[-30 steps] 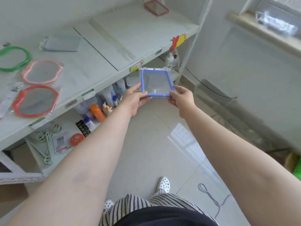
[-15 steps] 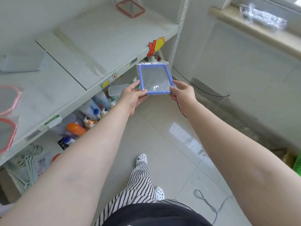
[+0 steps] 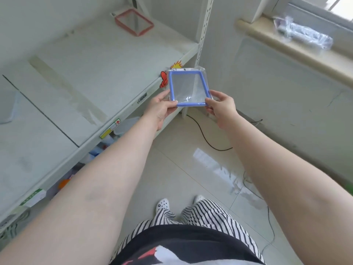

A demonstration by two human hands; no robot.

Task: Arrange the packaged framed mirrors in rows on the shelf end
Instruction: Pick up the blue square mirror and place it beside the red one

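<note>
Glossy clear-wrapped blue mirror (image 3: 188, 88), seemingly matt shelf (image 3: 107, 73), shiny floor tiles (image 3: 191, 169)

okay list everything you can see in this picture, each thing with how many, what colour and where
blue-framed mirror: one, blue, bagged, held off the shelf's right end
red-framed mirror: one, red, back of shelf
shelf: one, white, left
sticker: one, red and yellow, shelf edge
plastic bag: one, clear, windowsill
cable: one, black, floor
bottles: several, mixed colours, lower shelf, blurred
left hand: pinches the mirror's near left corner
right hand: pinches the near right corner
</note>
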